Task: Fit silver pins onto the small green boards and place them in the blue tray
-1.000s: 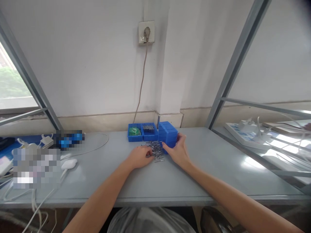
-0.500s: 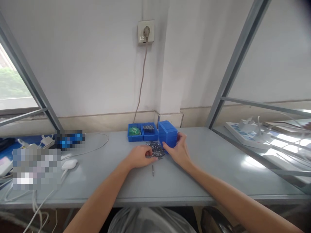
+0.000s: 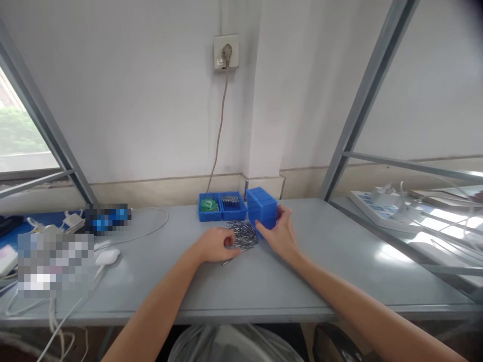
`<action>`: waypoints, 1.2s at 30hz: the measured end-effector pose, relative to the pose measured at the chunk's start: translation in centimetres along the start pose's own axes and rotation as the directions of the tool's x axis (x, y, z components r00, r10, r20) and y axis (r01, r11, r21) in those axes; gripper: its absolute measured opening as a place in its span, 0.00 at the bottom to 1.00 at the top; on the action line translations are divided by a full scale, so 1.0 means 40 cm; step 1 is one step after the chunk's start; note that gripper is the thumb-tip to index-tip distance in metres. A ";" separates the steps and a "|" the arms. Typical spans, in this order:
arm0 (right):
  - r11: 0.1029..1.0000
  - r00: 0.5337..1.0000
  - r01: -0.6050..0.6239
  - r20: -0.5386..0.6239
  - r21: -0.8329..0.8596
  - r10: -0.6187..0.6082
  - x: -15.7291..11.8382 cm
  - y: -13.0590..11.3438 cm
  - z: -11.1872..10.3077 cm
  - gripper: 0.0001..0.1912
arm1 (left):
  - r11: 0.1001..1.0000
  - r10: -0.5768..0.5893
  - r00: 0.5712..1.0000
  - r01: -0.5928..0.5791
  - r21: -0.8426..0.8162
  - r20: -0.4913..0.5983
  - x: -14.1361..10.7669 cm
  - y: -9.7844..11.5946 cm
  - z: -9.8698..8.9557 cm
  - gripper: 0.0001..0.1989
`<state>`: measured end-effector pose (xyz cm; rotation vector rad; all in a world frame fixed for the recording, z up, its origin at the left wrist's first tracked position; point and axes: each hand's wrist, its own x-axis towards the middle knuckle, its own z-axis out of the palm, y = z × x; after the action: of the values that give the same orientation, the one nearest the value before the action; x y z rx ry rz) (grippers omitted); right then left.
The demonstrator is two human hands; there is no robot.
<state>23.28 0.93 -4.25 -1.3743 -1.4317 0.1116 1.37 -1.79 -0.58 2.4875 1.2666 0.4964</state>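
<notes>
A pile of thin metal pieces (image 3: 244, 234) lies on the grey table. My left hand (image 3: 219, 245) rests at the pile's left edge with its fingers curled; what they hold, if anything, is too small to make out. One slim piece (image 3: 230, 260) lies just under that hand's thumb. My right hand (image 3: 279, 231) grips a blue box (image 3: 262, 207), tilted beside the pile, its inside out of sight. Behind the pile stand two open blue bins, one with green items (image 3: 209, 204), the other with rows of metal parts (image 3: 230, 200).
At the left are white cables and a white adapter (image 3: 107, 257), with a blurred blue item (image 3: 109, 219) behind. A power strip (image 3: 381, 211) lies at the right past the metal frame. A wall socket (image 3: 226, 53) has a hanging cord.
The slim piece in front of the pile has turned from upright to slanted and lies nearer my left hand. The pile is more spread out. The blue box has shifted very slightly right.
</notes>
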 end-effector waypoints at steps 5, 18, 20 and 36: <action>1.000 1.000 -0.003 -0.012 0.018 0.004 0.005 0.005 -0.002 0.35 | 1.000 0.025 1.000 -0.025 0.001 -0.019 0.000 -0.005 0.003 0.10; 0.789 0.922 -0.324 -0.012 0.521 0.387 0.113 0.054 -0.039 0.32 | 1.000 0.006 0.997 -0.006 0.003 -0.072 0.002 -0.009 0.004 0.10; 0.775 0.892 -0.377 -0.025 0.508 0.451 0.118 0.067 -0.035 0.31 | 1.000 -0.010 0.997 0.012 0.019 -0.079 0.004 -0.010 0.004 0.10; 0.750 0.835 -0.550 0.261 0.366 0.485 0.130 0.122 -0.010 0.27 | 0.998 -0.049 0.993 0.052 0.021 -0.109 0.008 -0.016 0.008 0.11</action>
<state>28.11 6.20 -4.31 -1.3696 -1.0123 0.8669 1.26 -1.20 -1.08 2.4707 1.3803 0.6153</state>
